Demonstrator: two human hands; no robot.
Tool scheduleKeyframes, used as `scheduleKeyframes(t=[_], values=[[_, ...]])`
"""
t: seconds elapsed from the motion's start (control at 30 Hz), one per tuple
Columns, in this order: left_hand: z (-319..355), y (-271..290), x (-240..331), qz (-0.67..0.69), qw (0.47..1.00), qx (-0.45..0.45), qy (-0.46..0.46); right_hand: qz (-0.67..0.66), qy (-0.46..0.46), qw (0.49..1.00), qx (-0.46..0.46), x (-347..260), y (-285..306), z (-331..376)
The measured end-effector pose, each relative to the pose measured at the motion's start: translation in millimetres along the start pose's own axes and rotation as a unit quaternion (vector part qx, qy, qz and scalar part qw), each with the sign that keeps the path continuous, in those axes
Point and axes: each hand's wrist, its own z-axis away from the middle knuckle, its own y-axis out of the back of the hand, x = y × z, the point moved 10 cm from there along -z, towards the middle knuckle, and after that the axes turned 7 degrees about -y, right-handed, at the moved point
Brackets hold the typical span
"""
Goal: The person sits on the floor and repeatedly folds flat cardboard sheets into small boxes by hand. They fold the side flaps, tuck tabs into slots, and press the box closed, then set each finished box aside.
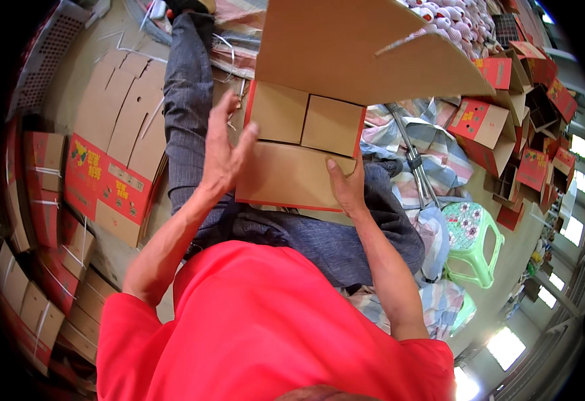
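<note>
A cardboard box (285,175), brown inside with red edges, lies over my legs. Two small flaps (333,123) are folded inward at its far part, and a wide flap (292,172) lies folded over the near part. Its large far panel (346,57) stands raised. My left hand (225,150) is at the box's left edge with fingers spread; whether it touches the cardboard I cannot tell. At the near right corner my right hand (347,184) grips the box, thumb on the near flap and the other fingers mostly hidden along the side.
Flattened red-and-brown cartons (108,160) lie at left, beside strapped carton bundles (45,187). Opened boxes (483,130) are heaped at right, near a green stool (469,234) and metal poles (412,157) on a striped sheet (446,167). Netted round items (456,20) pile up behind.
</note>
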Motion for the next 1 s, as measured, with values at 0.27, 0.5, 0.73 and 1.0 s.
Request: scheduleKeyframes(t=[0.27,0.5,0.73,1.0], values=[[-91,-4,94,0.424,0.88,-0.196,0.084,0.017,0.02,1.0,-0.003,-9,3,-7],[-16,-2,77,0.47,0.847,-0.14,0.206,0.115,0.093,0.989,-0.019,-4,-1,-3],[70,1,53,0.349,0.876,-0.134,0.305,0.34,0.237,0.902,-0.123,-39,15,41],[76,-52,77,0.525,0.729,-0.254,0.359,0.379,0.291,0.876,-0.064,-39,15,39]])
